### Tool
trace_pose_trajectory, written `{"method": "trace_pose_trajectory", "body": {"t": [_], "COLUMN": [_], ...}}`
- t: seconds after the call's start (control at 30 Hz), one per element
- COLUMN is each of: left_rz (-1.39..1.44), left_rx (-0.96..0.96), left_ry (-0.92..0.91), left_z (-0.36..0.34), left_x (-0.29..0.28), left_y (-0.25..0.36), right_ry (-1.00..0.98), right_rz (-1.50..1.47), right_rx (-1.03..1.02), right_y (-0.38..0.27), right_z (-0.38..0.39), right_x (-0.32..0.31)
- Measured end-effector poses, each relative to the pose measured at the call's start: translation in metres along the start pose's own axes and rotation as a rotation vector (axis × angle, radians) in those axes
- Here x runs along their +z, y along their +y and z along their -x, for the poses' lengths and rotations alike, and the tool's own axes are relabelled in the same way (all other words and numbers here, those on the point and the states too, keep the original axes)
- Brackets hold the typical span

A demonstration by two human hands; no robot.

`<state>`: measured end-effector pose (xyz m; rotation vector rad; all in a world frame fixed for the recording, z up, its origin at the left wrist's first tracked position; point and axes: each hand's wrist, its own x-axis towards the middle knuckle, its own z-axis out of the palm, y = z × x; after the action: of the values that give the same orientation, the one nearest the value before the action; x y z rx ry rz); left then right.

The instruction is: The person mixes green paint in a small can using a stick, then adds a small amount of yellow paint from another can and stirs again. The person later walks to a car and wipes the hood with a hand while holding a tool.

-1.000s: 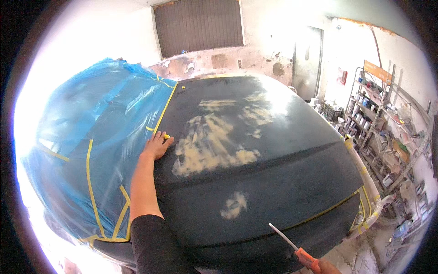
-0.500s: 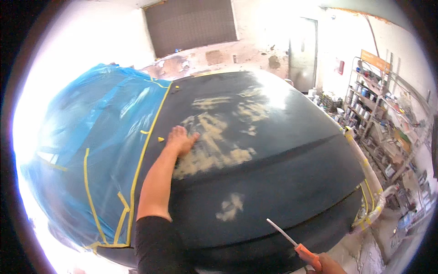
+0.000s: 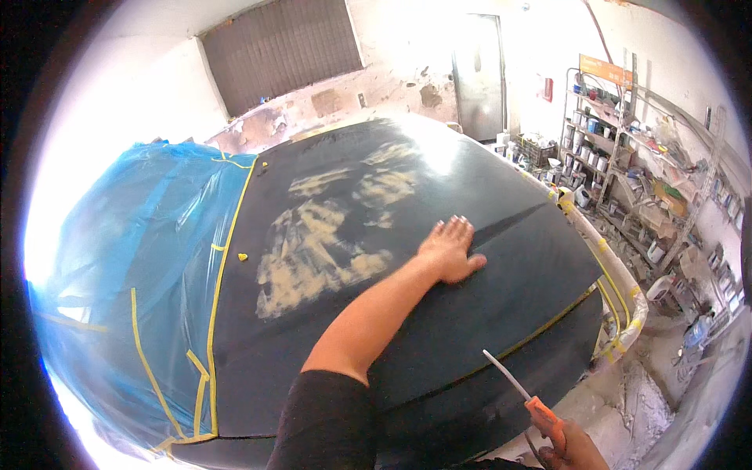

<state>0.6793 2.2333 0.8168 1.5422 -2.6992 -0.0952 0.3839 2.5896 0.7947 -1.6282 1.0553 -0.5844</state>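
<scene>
A large dark grey car panel (image 3: 470,313) fills the middle of the view, with tan patches (image 3: 305,247) on its left half. My left hand (image 3: 450,251) lies palm down on the panel, fingers stretched out, beside a dark crease line and right of the patches. My right hand (image 3: 576,448), low at the right, is wrapped round an orange-handled tool with a thin, straight grey rod (image 3: 526,392). The rod points up and left over the panel's near edge. Its exact kind I cannot make out.
Blue plastic sheeting (image 3: 133,235), edged with yellow tape (image 3: 211,313), covers the car's left side. Shelves with cans and bottles (image 3: 595,141) stand along the right wall. A metal door (image 3: 479,78) and a dark shutter (image 3: 282,59) are at the back.
My left hand has moved right across the panel, from the patches to the bare grey surface. My right hand, with the orange-handled tool, shows slightly farther right. The view has shifted right.
</scene>
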Motion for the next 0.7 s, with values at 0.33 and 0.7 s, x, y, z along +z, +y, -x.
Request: {"method": "trace_pose_trajectory", "body": {"t": [0.33,0.7], "left_rz": [-0.145,-0.062], "left_rx": [-1.045,-0.115], "left_ry": [0.202,0.053], "left_z": [0.181,0.075], "left_x": [-0.041,0.009], "left_y": [-0.194,0.013], "right_ry": [0.001,0.042], "right_rz": [-0.075,0.258], "right_rx": [-0.01,0.066], "right_y": [0.021,0.016], "right_z": [0.02,0.023], "right_x": [-0.024,-0.042]}}
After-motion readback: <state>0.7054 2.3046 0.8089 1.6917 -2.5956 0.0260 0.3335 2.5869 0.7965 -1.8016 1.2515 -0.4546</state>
